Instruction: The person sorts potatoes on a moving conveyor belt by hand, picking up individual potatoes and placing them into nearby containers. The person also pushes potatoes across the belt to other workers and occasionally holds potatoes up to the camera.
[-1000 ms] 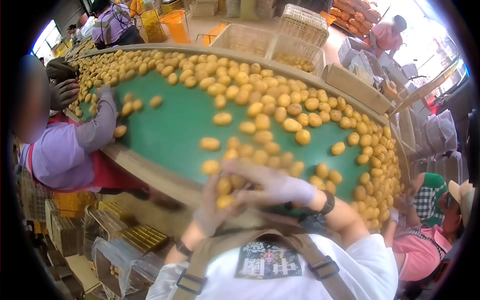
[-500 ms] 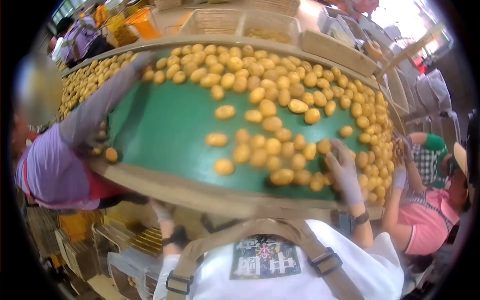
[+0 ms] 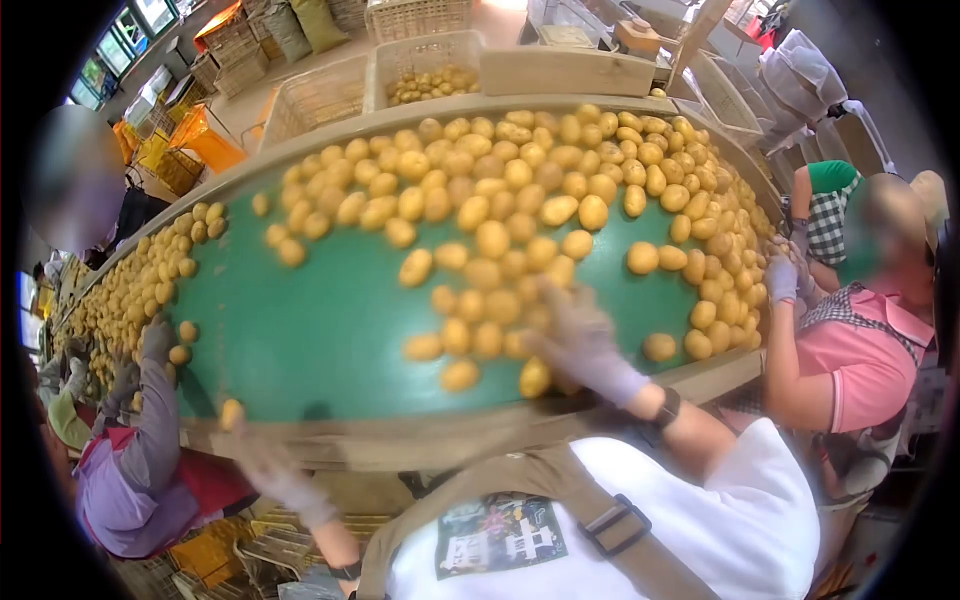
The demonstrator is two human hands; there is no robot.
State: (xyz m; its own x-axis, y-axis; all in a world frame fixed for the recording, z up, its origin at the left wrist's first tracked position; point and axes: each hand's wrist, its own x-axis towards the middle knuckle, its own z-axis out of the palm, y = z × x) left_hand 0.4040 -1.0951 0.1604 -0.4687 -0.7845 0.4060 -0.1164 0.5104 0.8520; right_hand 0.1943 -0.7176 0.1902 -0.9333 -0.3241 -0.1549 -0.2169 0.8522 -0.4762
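My right hand [image 3: 585, 345], in a pale work glove, is over the green belt [image 3: 330, 345] with its fingers spread against a cluster of yellow potatoes [image 3: 487, 308]. It is blurred by motion, and its fingertips hide some of the potatoes. At the near edge on the left, my left hand [image 3: 275, 470], also gloved and smeared, reaches out with its fingers extended. A single potato [image 3: 231, 413] lies right at those fingertips. A dense bank of potatoes [image 3: 460, 165] covers the far side of the belt and curves down its right side.
A co-worker in purple [image 3: 150, 500] reaches into the potatoes on the left. Another in pink [image 3: 860, 370] handles potatoes on the right. The wooden rim [image 3: 440, 445] borders the belt. Beyond the far rim stand plastic crates [image 3: 318, 100], one holding potatoes.
My right hand has moved left across the belt, into the potato cluster. My left hand has come up to the near rim on the left. The co-worker in purple has drawn the arm back from the far rim.
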